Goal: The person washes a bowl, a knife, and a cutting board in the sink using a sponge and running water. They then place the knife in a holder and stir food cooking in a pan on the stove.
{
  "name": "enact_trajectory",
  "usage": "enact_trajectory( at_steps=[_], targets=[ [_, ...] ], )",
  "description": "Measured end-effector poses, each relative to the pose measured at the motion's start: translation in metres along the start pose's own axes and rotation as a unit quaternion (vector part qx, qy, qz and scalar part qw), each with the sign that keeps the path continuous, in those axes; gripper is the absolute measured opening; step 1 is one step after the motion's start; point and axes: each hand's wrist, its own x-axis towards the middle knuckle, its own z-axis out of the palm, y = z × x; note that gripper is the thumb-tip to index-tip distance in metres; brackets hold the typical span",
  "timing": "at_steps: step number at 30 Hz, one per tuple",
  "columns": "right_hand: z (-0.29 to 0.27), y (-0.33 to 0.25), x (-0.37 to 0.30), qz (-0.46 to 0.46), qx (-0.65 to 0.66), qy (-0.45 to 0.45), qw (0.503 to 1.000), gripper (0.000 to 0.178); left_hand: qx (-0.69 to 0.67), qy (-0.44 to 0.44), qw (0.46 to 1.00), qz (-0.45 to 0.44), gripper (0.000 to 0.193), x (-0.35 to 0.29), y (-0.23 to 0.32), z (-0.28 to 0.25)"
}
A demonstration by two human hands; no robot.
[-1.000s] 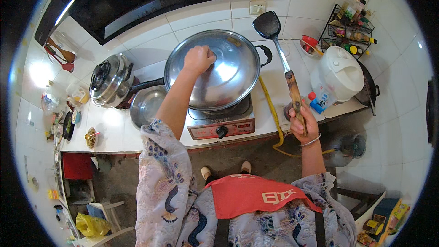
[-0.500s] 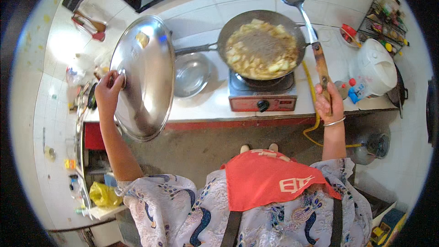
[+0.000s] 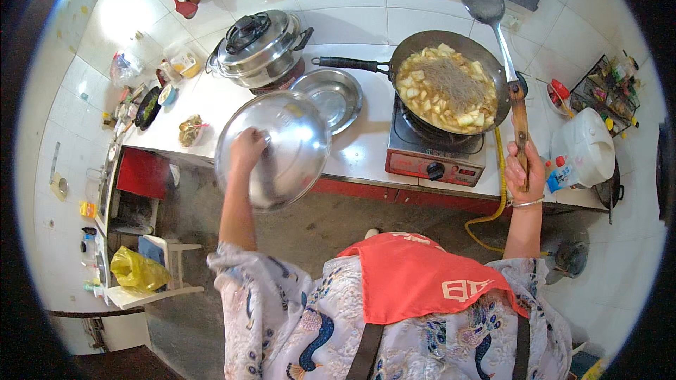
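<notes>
My left hand (image 3: 248, 151) is closed round the knob of a large shiny pot lid (image 3: 299, 134), held level over the counter's front edge and partly over a round metal pan (image 3: 336, 98). In my right hand (image 3: 528, 172) is the wooden handle of a wok spatula (image 3: 520, 116), held upright, its dark metal blade raised at the far right of the wok (image 3: 415, 42). Chunky pale pieces in brown broth, with a greyish mound of thin strands (image 3: 451, 83), fill the wok. It sits on a portable gas stove (image 3: 436, 165), its black handle pointing left.
A lidded steel pot (image 3: 260, 56) stands at the back left of the white counter (image 3: 204, 116). Right of the stove are a yellow hose (image 3: 501, 169), a white plastic container (image 3: 591, 144) and a wire rack (image 3: 598, 91). A yellow bag (image 3: 137, 271) lies on a white chair at lower left.
My left hand has brought the lid lower and to the right, from tilted on edge to nearly level. My right hand still grips the spatula. The view has shifted left, showing the steel pot.
</notes>
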Motion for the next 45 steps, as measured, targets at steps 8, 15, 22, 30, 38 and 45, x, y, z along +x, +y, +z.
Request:
enact_trajectory(
  at_steps=[8,15,22,30,38,45],
  targets=[
    [0.018,0.01,-0.023,-0.038,-0.065,0.072,0.994,0.035,-0.025,-0.056,0.998,0.003,0.025,0.097,0.079,0.116],
    [0.018,0.011,-0.043,-0.047,-0.1,0.112,0.988,0.037,-0.028,-0.119,0.992,0.012,0.027,0.125,0.086,0.165],
    [0.011,-0.016,-0.046,-0.007,-0.246,0.181,0.952,0.044,-0.061,0.027,0.995,0.077,0.037,0.119,0.065,0.16],
    [0.003,-0.087,-0.016,0.132,-0.5,0.213,0.829,0.051,-0.015,0.213,0.955,0.207,0.032,0.105,0.174,0.072],
    [-0.014,-0.147,0.049,0.263,-0.562,0.143,0.771,0.05,0.098,0.102,0.94,0.309,0.048,0.116,0.213,0.079],
    [-0.048,-0.153,0.104,0.344,-0.558,0.057,0.753,0.045,0.096,0.049,0.949,0.297,0.03,0.128,0.222,0.095]
  ],
)
